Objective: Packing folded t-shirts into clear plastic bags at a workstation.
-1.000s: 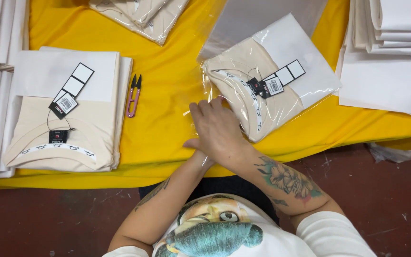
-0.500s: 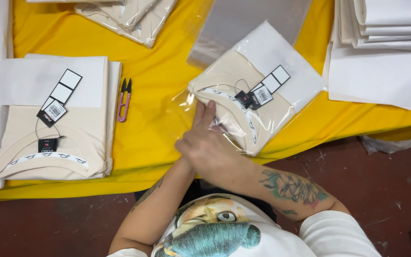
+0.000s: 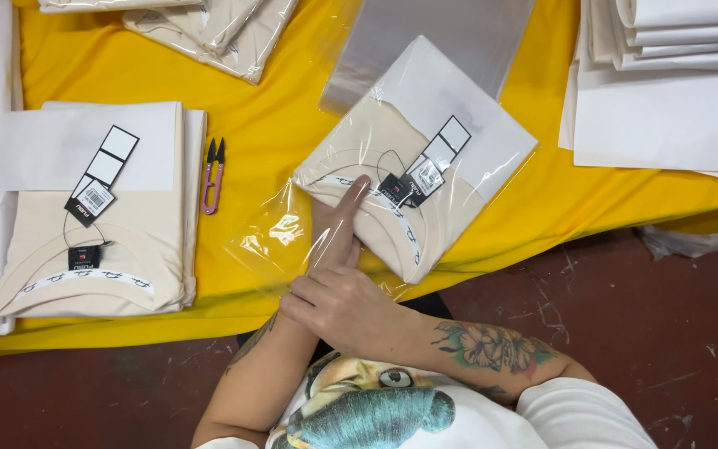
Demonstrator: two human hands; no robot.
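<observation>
- The folded cream garment (image 3: 392, 191) lies flat on the yellow table, turned so its collar end points toward about seven o'clock and its white backing sheet toward one o'clock.
- A clear plastic bag (image 3: 280, 237) encloses it; the bag's loose, crinkled open end spreads out toward eight o'clock, shining where it catches light.
- Black-and-white hang tags (image 3: 425, 166) rest on the garment's middle inside the bag, strung on a thin cord and angled toward one o'clock.

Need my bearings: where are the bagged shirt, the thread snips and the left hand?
bagged shirt (image 3: 392, 158), head view, cream chest
thread snips (image 3: 212, 179), head view, pink handle
left hand (image 3: 336, 229), head view, fingers on bag
</observation>
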